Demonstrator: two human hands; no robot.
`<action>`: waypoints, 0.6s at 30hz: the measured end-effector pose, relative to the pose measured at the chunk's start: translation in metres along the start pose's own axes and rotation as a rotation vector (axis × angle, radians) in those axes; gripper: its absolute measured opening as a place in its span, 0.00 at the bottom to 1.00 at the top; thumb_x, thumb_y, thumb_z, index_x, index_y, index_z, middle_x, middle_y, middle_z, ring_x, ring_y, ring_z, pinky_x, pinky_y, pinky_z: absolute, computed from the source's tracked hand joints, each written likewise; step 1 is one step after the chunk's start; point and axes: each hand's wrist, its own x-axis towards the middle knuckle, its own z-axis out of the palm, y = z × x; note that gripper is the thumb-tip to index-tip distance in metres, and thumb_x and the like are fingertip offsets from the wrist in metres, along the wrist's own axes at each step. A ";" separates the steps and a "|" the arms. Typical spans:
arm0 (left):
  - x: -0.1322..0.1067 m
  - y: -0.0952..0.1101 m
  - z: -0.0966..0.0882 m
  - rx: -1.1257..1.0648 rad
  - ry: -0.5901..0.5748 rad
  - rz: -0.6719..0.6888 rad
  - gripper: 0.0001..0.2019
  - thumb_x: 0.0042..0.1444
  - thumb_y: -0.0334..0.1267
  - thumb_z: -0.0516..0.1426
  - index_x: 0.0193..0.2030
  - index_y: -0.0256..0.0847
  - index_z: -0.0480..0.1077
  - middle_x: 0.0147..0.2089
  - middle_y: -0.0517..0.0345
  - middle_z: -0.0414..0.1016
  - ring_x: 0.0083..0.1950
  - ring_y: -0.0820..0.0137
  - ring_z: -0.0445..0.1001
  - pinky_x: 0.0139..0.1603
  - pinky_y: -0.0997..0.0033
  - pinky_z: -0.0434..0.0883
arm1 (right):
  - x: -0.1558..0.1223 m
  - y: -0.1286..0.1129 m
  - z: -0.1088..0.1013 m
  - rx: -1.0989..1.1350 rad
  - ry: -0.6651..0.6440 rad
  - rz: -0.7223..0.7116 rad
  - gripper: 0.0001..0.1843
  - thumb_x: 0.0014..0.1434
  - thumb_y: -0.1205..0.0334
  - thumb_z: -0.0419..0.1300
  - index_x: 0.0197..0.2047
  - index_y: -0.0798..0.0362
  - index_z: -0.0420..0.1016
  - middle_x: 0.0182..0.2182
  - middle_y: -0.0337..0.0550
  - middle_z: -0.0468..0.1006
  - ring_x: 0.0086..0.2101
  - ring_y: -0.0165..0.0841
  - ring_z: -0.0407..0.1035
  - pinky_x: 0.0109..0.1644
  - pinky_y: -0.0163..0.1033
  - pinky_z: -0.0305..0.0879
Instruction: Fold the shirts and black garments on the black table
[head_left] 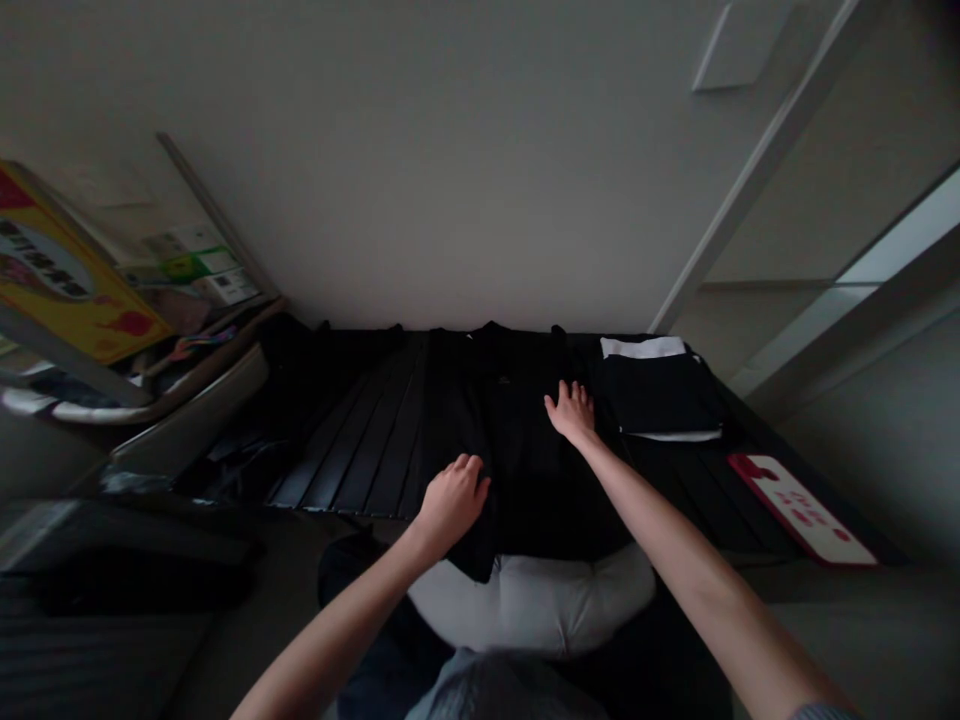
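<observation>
A black pleated garment (pixel 360 445) lies spread flat on a dark surface, with its pleats fanning to the left. My left hand (pixel 453 503) sits on the near edge of the black fabric, fingers curled over a fold, and a flap hangs down below it. My right hand (pixel 571 412) rests on the dark cloth higher up, palm down with fingers apart and holding nothing. To the right of that hand lies a folded dark garment with white edges (pixel 658 392). Dark folds hide the surface beneath the cloth.
A pale grey cushion (pixel 531 600) lies close to my body. A red-and-white card (pixel 796 510) lies at the right edge of the dark surface. A wall (pixel 450 180) stands behind, with a yellow printed board (pixel 67 270) and clutter at the left.
</observation>
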 end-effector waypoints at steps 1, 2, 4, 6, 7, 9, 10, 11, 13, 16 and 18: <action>0.007 -0.005 0.003 0.007 0.065 0.008 0.13 0.65 0.39 0.47 0.52 0.39 0.67 0.53 0.49 0.74 0.51 0.64 0.76 0.50 0.65 0.73 | 0.002 -0.001 -0.001 0.008 0.007 0.006 0.35 0.67 0.47 0.45 0.70 0.59 0.51 0.68 0.66 0.50 0.66 0.54 0.46 0.66 0.57 0.44; 0.014 -0.011 0.008 0.020 0.129 0.020 0.16 0.65 0.39 0.47 0.56 0.39 0.66 0.57 0.48 0.72 0.57 0.62 0.72 0.55 0.62 0.71 | 0.004 -0.003 -0.002 0.020 0.015 0.007 0.36 0.66 0.46 0.46 0.70 0.58 0.49 0.68 0.66 0.49 0.66 0.55 0.47 0.65 0.57 0.45; 0.029 -0.023 0.024 0.052 0.241 0.035 0.22 0.66 0.41 0.46 0.64 0.39 0.60 0.67 0.47 0.63 0.68 0.58 0.60 0.64 0.54 0.64 | 0.013 -0.007 -0.004 0.056 0.019 0.002 0.37 0.65 0.45 0.47 0.71 0.55 0.46 0.69 0.66 0.46 0.65 0.56 0.49 0.65 0.56 0.48; 0.041 -0.034 0.044 0.088 0.291 0.035 0.26 0.66 0.44 0.46 0.69 0.42 0.53 0.72 0.48 0.54 0.73 0.54 0.49 0.68 0.45 0.57 | 0.026 -0.011 -0.008 0.113 -0.007 0.012 0.39 0.65 0.43 0.47 0.72 0.52 0.43 0.69 0.65 0.43 0.65 0.56 0.51 0.64 0.54 0.50; 0.045 -0.038 0.053 0.108 0.292 0.032 0.28 0.66 0.46 0.46 0.70 0.43 0.51 0.73 0.48 0.52 0.73 0.53 0.47 0.68 0.43 0.55 | 0.033 -0.012 -0.009 0.146 -0.025 0.025 0.39 0.65 0.43 0.47 0.72 0.52 0.43 0.69 0.65 0.43 0.64 0.55 0.52 0.63 0.53 0.52; 0.050 -0.044 0.068 0.144 0.273 0.025 0.29 0.65 0.50 0.46 0.71 0.46 0.52 0.73 0.49 0.51 0.73 0.52 0.48 0.69 0.40 0.54 | 0.049 -0.014 -0.010 0.203 -0.046 0.069 0.39 0.65 0.43 0.47 0.72 0.52 0.43 0.69 0.67 0.44 0.64 0.54 0.53 0.63 0.52 0.53; 0.052 -0.046 0.073 0.158 0.265 0.024 0.29 0.65 0.51 0.46 0.70 0.47 0.52 0.73 0.50 0.51 0.73 0.52 0.49 0.69 0.40 0.53 | 0.058 -0.013 -0.010 0.218 -0.046 0.090 0.39 0.65 0.43 0.47 0.72 0.53 0.43 0.69 0.68 0.44 0.64 0.55 0.54 0.63 0.52 0.54; 0.052 -0.047 0.075 0.169 0.262 0.024 0.28 0.65 0.51 0.46 0.70 0.48 0.53 0.73 0.50 0.51 0.73 0.52 0.49 0.69 0.40 0.53 | 0.066 -0.013 -0.010 0.224 -0.042 0.105 0.39 0.65 0.44 0.48 0.72 0.53 0.44 0.69 0.68 0.44 0.64 0.56 0.53 0.63 0.53 0.54; 0.051 -0.048 0.076 0.180 0.265 0.028 0.28 0.65 0.52 0.45 0.70 0.49 0.52 0.73 0.52 0.51 0.73 0.53 0.49 0.69 0.40 0.54 | 0.081 -0.011 -0.008 0.218 -0.029 0.115 0.39 0.63 0.44 0.51 0.71 0.51 0.46 0.70 0.66 0.39 0.64 0.59 0.52 0.62 0.55 0.54; 0.050 -0.048 0.073 0.188 0.273 0.037 0.28 0.65 0.51 0.45 0.71 0.49 0.51 0.73 0.52 0.51 0.73 0.53 0.49 0.68 0.40 0.55 | 0.101 -0.009 -0.007 0.219 0.029 0.119 0.42 0.61 0.45 0.56 0.71 0.52 0.46 0.69 0.66 0.39 0.63 0.59 0.52 0.60 0.55 0.57; 0.050 -0.048 0.072 0.197 0.281 0.038 0.28 0.65 0.50 0.46 0.71 0.49 0.51 0.73 0.51 0.52 0.73 0.53 0.49 0.68 0.41 0.56 | 0.111 -0.011 -0.008 0.238 0.079 0.137 0.45 0.60 0.50 0.58 0.71 0.59 0.41 0.65 0.70 0.50 0.61 0.54 0.58 0.59 0.50 0.60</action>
